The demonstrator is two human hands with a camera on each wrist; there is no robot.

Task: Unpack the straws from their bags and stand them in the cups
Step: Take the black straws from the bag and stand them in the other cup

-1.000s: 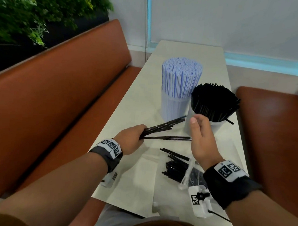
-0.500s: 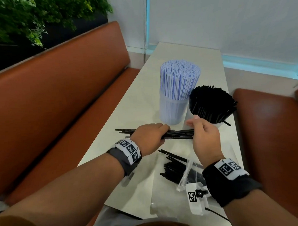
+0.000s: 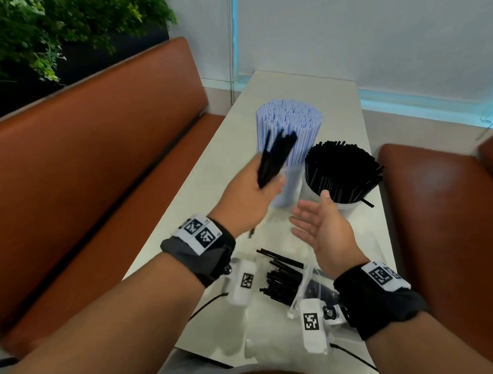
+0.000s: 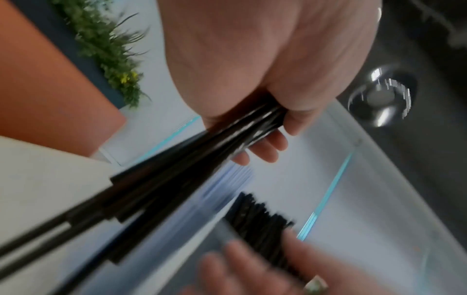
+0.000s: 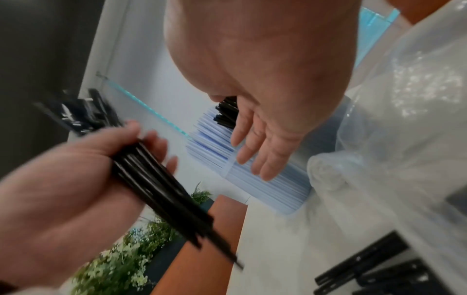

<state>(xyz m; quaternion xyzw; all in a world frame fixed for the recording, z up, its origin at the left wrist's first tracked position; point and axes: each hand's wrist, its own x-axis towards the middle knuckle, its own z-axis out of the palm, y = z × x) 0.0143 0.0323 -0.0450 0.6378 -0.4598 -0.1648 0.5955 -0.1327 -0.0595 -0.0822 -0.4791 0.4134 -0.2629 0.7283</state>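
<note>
My left hand (image 3: 266,187) grips a bundle of black straws (image 3: 276,157), tilted upward in front of the clear cup of pale blue straws (image 3: 289,122). The left wrist view shows the fingers (image 4: 267,147) curled round that bundle (image 4: 192,167). My right hand (image 3: 311,218) is open and holds nothing, palm turned left, just in front of the clear cup packed with black straws (image 3: 342,171). The right wrist view shows its straight fingers (image 5: 260,147). More black straws (image 3: 282,280) lie in a clear plastic bag (image 3: 303,291) near the table's front edge.
The narrow pale table (image 3: 200,194) runs away from me between an orange-brown bench (image 3: 97,165) on the left and another seat (image 3: 438,212) on the right. Green plants (image 3: 49,34) stand behind the left bench. Crumpled clear plastic (image 5: 404,139) lies beside my right wrist.
The bundle lay level between both hands; my right hand has let go and opened. My left hand has lifted it and swung its far end up before the blue straws.
</note>
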